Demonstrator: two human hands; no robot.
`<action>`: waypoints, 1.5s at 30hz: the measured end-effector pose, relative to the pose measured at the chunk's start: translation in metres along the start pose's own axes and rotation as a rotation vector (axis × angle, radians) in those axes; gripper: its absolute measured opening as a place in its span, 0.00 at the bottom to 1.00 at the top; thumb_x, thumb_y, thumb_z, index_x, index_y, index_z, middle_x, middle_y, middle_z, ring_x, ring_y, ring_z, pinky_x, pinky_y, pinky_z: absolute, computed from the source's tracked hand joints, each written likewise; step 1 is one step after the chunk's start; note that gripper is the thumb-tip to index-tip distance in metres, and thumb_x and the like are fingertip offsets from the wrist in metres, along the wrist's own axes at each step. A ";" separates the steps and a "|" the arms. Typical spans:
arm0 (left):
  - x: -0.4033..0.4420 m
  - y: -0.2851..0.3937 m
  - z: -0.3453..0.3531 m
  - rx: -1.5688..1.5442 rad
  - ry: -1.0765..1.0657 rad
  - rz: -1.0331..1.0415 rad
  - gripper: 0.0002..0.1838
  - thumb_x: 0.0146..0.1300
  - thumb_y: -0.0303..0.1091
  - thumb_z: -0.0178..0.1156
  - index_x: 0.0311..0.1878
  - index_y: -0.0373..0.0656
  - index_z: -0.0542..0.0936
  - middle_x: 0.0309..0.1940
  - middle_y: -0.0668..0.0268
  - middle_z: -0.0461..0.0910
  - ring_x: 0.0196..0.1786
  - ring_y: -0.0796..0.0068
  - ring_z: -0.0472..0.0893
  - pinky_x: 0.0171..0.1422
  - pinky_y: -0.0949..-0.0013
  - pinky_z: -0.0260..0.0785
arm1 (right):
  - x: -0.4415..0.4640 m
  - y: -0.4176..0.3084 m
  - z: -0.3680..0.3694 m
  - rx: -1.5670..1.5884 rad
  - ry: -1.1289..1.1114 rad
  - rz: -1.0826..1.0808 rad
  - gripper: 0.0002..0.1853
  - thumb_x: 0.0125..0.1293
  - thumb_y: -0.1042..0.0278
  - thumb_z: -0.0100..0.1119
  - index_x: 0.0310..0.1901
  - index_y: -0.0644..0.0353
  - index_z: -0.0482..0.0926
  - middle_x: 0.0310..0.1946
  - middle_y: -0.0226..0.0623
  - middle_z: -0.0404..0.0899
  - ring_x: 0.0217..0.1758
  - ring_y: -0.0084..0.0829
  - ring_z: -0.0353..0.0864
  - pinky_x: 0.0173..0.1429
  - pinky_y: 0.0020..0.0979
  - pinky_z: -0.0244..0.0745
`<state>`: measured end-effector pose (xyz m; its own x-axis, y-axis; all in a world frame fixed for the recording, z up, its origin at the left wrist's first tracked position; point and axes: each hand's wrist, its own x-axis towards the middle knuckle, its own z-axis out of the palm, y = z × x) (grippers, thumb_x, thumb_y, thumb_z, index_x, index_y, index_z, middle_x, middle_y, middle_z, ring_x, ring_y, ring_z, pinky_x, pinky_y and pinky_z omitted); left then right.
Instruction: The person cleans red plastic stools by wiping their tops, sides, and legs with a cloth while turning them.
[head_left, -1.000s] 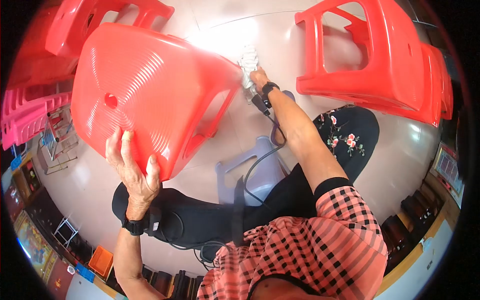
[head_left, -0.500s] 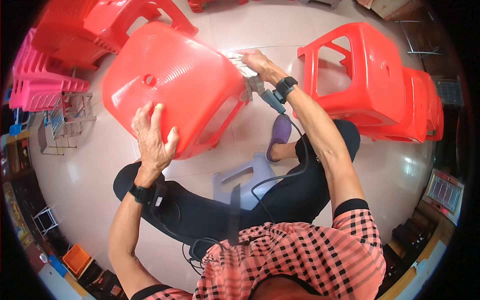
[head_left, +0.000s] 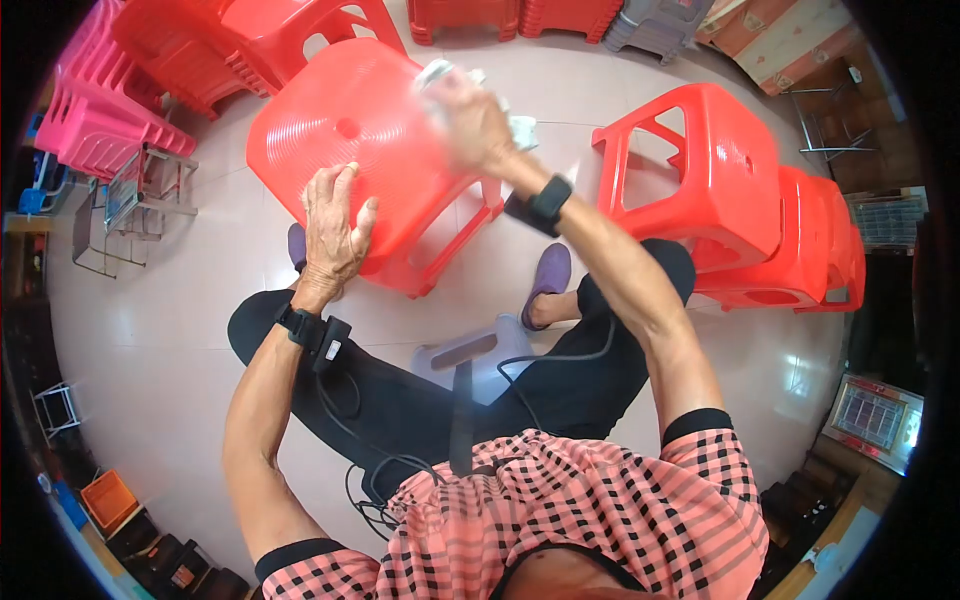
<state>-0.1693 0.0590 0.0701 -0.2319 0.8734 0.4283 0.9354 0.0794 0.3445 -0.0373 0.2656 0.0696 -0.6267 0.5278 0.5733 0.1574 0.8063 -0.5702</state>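
A red plastic stool (head_left: pixel 330 120) stands in front of me, with a ringed seat and a small centre hole. My left hand (head_left: pixel 335 225) lies on the near edge of its seat, fingers extended and thumb apart. At the seat's right side, my right hand (head_left: pixel 475 125) is closed around a pale cloth (head_left: pixel 437 78), part of which hangs out by the fingers. Motion blurs this hand and the cloth. Below me is a pale blue-grey stool (head_left: pixel 465 360), partly covered by my legs.
Several red stools (head_left: pixel 735 180) lie on their sides in a row at the right. Stacked red stools (head_left: pixel 180 55) and pink stools (head_left: pixel 115 110) stand at the left, near a metal frame (head_left: pixel 140 200). A black cable (head_left: pixel 560 352) crosses my lap. An orange basket (head_left: pixel 108 498) sits lower left.
My right hand has moved with the cloth from the stool's side up onto the seat's right edge. My left hand still rests on the seat. The whole view has shifted slightly.
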 end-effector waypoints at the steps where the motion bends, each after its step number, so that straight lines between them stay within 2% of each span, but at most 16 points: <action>1: 0.000 -0.001 0.000 -0.049 0.003 -0.029 0.25 0.64 0.40 0.55 0.60 0.35 0.70 0.55 0.51 0.68 0.60 0.50 0.68 0.68 0.53 0.56 | -0.011 -0.017 0.008 0.024 -0.045 -0.036 0.15 0.52 0.69 0.59 0.42 0.62 0.80 0.42 0.48 0.74 0.44 0.49 0.79 0.49 0.42 0.78; 3: 0.000 -0.007 0.000 -0.142 0.017 -0.084 0.24 0.67 0.40 0.51 0.61 0.35 0.69 0.55 0.52 0.69 0.60 0.52 0.69 0.68 0.56 0.57 | -0.031 -0.059 0.020 0.108 -0.139 -0.096 0.14 0.50 0.70 0.61 0.41 0.62 0.78 0.41 0.47 0.72 0.43 0.48 0.79 0.46 0.42 0.79; 7: -0.004 -0.016 -0.005 -0.802 0.281 -0.490 0.24 0.72 0.44 0.46 0.63 0.35 0.67 0.55 0.54 0.70 0.59 0.59 0.70 0.66 0.63 0.60 | -0.052 -0.116 0.036 0.226 -0.292 -0.193 0.15 0.48 0.71 0.63 0.40 0.62 0.77 0.41 0.46 0.71 0.42 0.48 0.79 0.44 0.42 0.80; 12: -0.031 -0.029 -0.045 -0.324 0.138 -0.549 0.26 0.71 0.45 0.50 0.63 0.36 0.66 0.53 0.51 0.70 0.56 0.61 0.72 0.60 0.62 0.65 | -0.029 -0.093 0.029 0.208 -0.409 -0.328 0.17 0.50 0.73 0.66 0.43 0.57 0.75 0.44 0.42 0.71 0.45 0.47 0.78 0.46 0.43 0.79; 14: -0.046 -0.038 -0.039 -0.283 0.073 -0.626 0.27 0.69 0.46 0.53 0.63 0.35 0.65 0.49 0.52 0.71 0.51 0.61 0.74 0.57 0.62 0.67 | -0.004 -0.049 0.034 0.127 -0.189 -0.348 0.14 0.52 0.74 0.58 0.43 0.55 0.76 0.45 0.43 0.73 0.46 0.46 0.81 0.44 0.43 0.80; 18: -0.049 -0.007 -0.034 -0.680 -0.022 -0.903 0.30 0.67 0.45 0.58 0.64 0.35 0.63 0.42 0.60 0.75 0.42 0.73 0.78 0.40 0.71 0.73 | 0.040 0.023 -0.001 -0.108 -0.077 -0.015 0.19 0.58 0.70 0.55 0.53 0.55 0.74 0.48 0.47 0.75 0.46 0.51 0.81 0.46 0.45 0.79; 21: -0.056 -0.005 -0.021 -0.775 -0.042 -0.905 0.33 0.67 0.44 0.60 0.65 0.33 0.59 0.45 0.59 0.77 0.38 0.76 0.76 0.34 0.74 0.70 | 0.058 0.072 0.007 -0.052 -0.217 0.452 0.15 0.60 0.65 0.54 0.50 0.56 0.75 0.49 0.51 0.76 0.47 0.51 0.79 0.53 0.45 0.74; 23: -0.058 0.001 -0.017 -0.816 0.008 -0.879 0.35 0.66 0.44 0.61 0.66 0.32 0.57 0.47 0.58 0.77 0.35 0.77 0.74 0.33 0.74 0.69 | 0.038 0.130 0.025 0.044 -0.499 0.445 0.17 0.63 0.63 0.52 0.52 0.58 0.73 0.49 0.50 0.77 0.49 0.47 0.78 0.55 0.43 0.72; 25: -0.056 0.005 -0.020 -0.792 -0.016 -0.887 0.33 0.67 0.43 0.60 0.66 0.32 0.58 0.48 0.58 0.77 0.36 0.77 0.75 0.34 0.74 0.69 | 0.023 0.125 0.012 0.296 -0.537 0.518 0.18 0.67 0.62 0.49 0.55 0.60 0.72 0.49 0.48 0.77 0.51 0.41 0.77 0.57 0.40 0.71; 27: -0.053 0.010 -0.025 -0.777 -0.048 -0.869 0.31 0.68 0.41 0.58 0.65 0.33 0.59 0.48 0.59 0.77 0.37 0.77 0.75 0.35 0.74 0.69 | -0.007 0.093 -0.004 0.700 -0.313 0.670 0.18 0.70 0.61 0.46 0.57 0.62 0.71 0.50 0.44 0.77 0.54 0.35 0.75 0.58 0.37 0.70; 30: -0.049 0.011 -0.025 -0.746 -0.062 -0.792 0.26 0.70 0.38 0.55 0.63 0.35 0.61 0.49 0.60 0.77 0.38 0.78 0.74 0.36 0.74 0.69 | -0.023 0.083 -0.011 0.726 -0.198 0.905 0.19 0.73 0.61 0.42 0.59 0.61 0.70 0.50 0.40 0.76 0.54 0.31 0.74 0.58 0.35 0.70; 32: -0.044 0.000 -0.014 -0.697 -0.008 -0.726 0.22 0.70 0.36 0.54 0.62 0.36 0.63 0.50 0.61 0.77 0.40 0.78 0.75 0.36 0.75 0.69 | -0.045 0.085 -0.002 0.765 0.063 0.957 0.18 0.71 0.64 0.44 0.56 0.67 0.69 0.45 0.43 0.77 0.45 0.31 0.75 0.50 0.35 0.72; 34: -0.032 -0.001 -0.013 -0.787 0.014 -0.691 0.20 0.71 0.33 0.51 0.62 0.36 0.65 0.51 0.59 0.76 0.47 0.75 0.75 0.48 0.72 0.70 | -0.061 0.083 -0.002 0.660 0.181 1.040 0.17 0.70 0.64 0.44 0.54 0.67 0.70 0.43 0.43 0.77 0.43 0.32 0.75 0.49 0.36 0.72; 37: -0.012 -0.020 -0.007 -0.593 0.032 -0.539 0.19 0.70 0.30 0.47 0.62 0.35 0.67 0.52 0.56 0.75 0.52 0.68 0.74 0.62 0.65 0.64 | -0.091 0.077 0.010 0.700 0.316 1.044 0.17 0.70 0.64 0.43 0.53 0.69 0.66 0.35 0.42 0.74 0.36 0.31 0.74 0.40 0.37 0.72; 40: 0.010 -0.044 -0.004 -0.505 -0.003 -0.492 0.20 0.68 0.29 0.45 0.62 0.35 0.67 0.54 0.54 0.75 0.55 0.65 0.74 0.64 0.65 0.63 | -0.108 0.032 0.014 0.755 0.467 1.049 0.14 0.70 0.65 0.42 0.48 0.69 0.63 0.27 0.39 0.71 0.28 0.29 0.71 0.31 0.35 0.70; 45: 0.032 -0.092 0.007 -0.219 0.093 -0.293 0.22 0.66 0.26 0.44 0.64 0.35 0.66 0.55 0.49 0.73 0.59 0.56 0.72 0.66 0.59 0.61 | -0.142 -0.023 0.020 0.613 0.281 0.832 0.18 0.69 0.68 0.44 0.56 0.70 0.60 0.38 0.49 0.74 0.41 0.39 0.77 0.47 0.42 0.72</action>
<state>-0.2609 0.0825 0.0464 -0.5135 0.7810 0.3554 0.7489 0.2057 0.6300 0.0325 0.1664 -0.0105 -0.2882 0.9556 -0.0617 -0.0046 -0.0658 -0.9978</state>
